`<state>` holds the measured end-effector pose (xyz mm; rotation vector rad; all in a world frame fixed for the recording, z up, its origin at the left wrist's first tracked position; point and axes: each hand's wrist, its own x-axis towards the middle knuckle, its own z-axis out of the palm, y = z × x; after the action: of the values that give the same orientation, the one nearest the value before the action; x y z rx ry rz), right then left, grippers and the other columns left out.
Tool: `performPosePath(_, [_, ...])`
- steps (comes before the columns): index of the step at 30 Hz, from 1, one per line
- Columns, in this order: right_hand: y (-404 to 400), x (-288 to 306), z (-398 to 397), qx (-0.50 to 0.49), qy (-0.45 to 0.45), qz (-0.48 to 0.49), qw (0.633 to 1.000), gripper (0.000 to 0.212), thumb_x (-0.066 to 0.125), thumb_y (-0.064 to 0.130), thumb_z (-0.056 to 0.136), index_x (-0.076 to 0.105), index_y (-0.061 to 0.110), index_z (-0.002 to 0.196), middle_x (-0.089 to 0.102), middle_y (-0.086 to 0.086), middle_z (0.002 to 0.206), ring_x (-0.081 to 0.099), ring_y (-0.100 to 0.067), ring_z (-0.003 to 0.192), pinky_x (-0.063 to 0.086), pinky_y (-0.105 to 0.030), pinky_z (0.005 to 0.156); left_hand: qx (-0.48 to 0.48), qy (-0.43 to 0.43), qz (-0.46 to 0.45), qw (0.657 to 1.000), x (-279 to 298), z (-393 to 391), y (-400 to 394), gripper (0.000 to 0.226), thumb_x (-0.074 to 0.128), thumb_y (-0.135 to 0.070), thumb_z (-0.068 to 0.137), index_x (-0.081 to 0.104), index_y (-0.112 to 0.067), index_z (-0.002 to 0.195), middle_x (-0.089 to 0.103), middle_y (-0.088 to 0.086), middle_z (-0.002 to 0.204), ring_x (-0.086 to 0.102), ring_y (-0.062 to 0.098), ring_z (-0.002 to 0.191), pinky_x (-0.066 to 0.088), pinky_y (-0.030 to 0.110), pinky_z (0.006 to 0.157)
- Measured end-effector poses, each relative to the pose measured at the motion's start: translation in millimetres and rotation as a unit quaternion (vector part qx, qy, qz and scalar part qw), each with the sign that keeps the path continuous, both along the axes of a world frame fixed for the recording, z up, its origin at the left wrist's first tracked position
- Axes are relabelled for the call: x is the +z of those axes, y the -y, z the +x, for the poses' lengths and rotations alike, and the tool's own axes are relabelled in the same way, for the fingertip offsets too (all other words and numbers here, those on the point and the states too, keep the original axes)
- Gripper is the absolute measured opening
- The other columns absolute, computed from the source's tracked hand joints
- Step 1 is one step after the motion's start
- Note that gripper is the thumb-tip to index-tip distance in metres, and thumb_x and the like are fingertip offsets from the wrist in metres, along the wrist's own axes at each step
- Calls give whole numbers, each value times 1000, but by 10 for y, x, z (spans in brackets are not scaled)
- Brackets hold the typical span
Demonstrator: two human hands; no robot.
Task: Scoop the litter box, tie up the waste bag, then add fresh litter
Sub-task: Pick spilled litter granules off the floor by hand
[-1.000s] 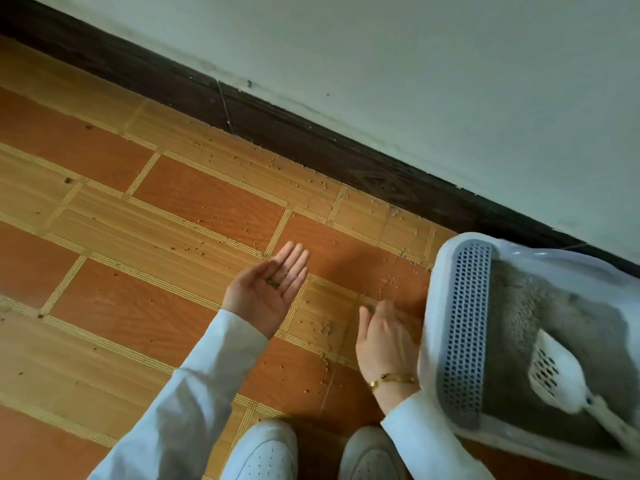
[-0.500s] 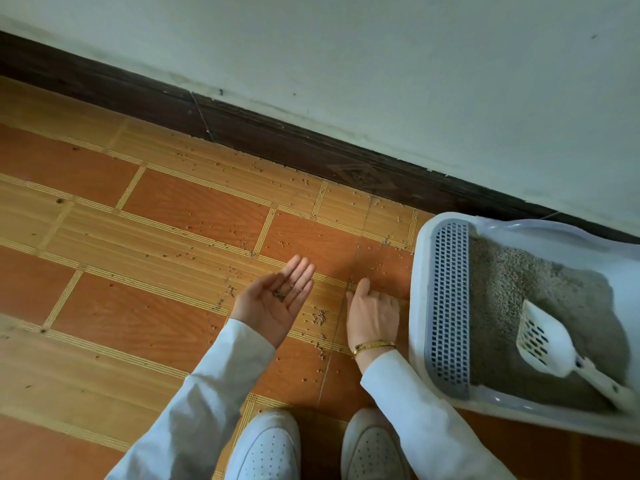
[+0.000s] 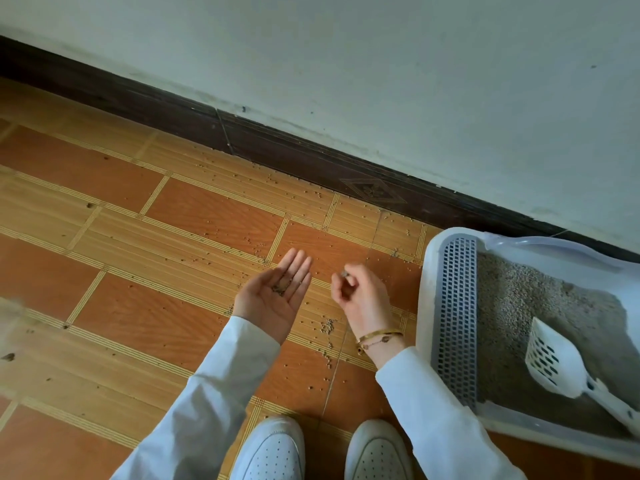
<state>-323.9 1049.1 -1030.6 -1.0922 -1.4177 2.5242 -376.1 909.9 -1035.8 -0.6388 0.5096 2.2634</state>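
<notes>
Right hand (image 3: 362,296) fingers (image 3: 346,276) pinched shut on a small litter granule (image 3: 343,273), held just above the floor (image 3: 104,306). Left hand (image 3: 277,296) flat and open, palm up, fingers together; a few dark granules in palm (image 3: 281,287). Hands near each other, not touching. Gold bracelets (image 3: 379,336) on right wrist; white sleeves (image 3: 207,393) on both arms.

Loose litter (image 3: 329,327) scattered across the orange-brown tiled floor, densest between the hands and the box and along the dark skirting board (image 3: 277,147).

Litter box (image 3: 429,278) sits on the floor to the right, one end close to the skirting: white plastic, grey perforated step (image 3: 455,317) at its near end, grey clumping litter (image 3: 512,306) inside, surface uneven. White slotted scoop (image 3: 554,365) lies in the litter, head towards the grate, handle running to the right edge.

Box's far side and the handle end are cut off by the frame. White shoes (image 3: 273,448) cut off at the bottom. Blurred pale shape at left edge (image 3: 8,323), can't identify. Can't tell whether the palm granules are clean litter or waste.
</notes>
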Motion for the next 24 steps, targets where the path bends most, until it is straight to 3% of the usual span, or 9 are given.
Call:
performPosePath(2, [-1,105,-53,-96,-69,-238,964,25,53,8,80,45,12,56,57,-8,66,55,-18,61,46,-23,58,23,-7,6,1000,72,-25,-25,43,31,-13,91,59,5,118,60,18,126,58,29,116,46,46,97])
performPosePath(4, [15,184,-113,-158,-101,-306,933,16,54,7,70,58,7,55,61,-12,72,59,-24,66,48,-27,65,46,-13,13,999,154,-42,-63,43,30,-14,92,61,4,116,61,17,124,59,29,116,45,45,97])
performPosePath(6, [48,247,-177,-201,-105,-326,918,17,50,4,68,64,1,60,64,-16,76,62,-27,71,51,-30,69,67,-20,15,997,230,-47,-104,43,29,-14,92,63,3,112,63,16,123,59,28,115,46,42,100])
performPosePath(8, [104,291,-238,-227,-101,-343,906,19,46,1,70,63,-6,78,65,-17,79,64,-29,73,54,-31,69,87,-23,14,996,292,-42,-143,44,29,-14,92,64,3,111,64,16,121,59,27,115,45,40,102])
performPosePath(11, [195,317,-283,-233,-101,-351,901,20,41,3,85,56,-5,95,67,-20,80,67,-32,76,57,-35,69,112,-20,9,993,344,-29,-182,45,27,-15,93,62,4,114,64,17,120,60,28,114,42,37,102])
performPosePath(13, [259,334,-289,-225,-116,-366,895,28,38,13,95,56,-7,101,69,-24,91,69,-38,88,58,-41,78,130,-19,2,991,369,-20,-190,44,27,-15,93,58,5,118,63,18,121,60,28,114,42,37,102])
performPosePath(18, [386,355,-307,-179,-140,-343,912,54,23,31,103,58,-10,114,63,-27,120,60,-38,114,43,-44,103,157,-16,-5,987,401,-7,-193,45,28,-16,93,55,6,121,62,19,122,59,30,114,45,37,100])
performPosePath(24, [494,318,-455,-144,-132,-336,921,57,18,32,103,56,-8,119,60,-24,126,55,-34,122,37,-42,109,192,-1,-5,981,406,-99,-135,45,27,-16,93,55,6,122,62,19,123,61,29,113,45,37,99])
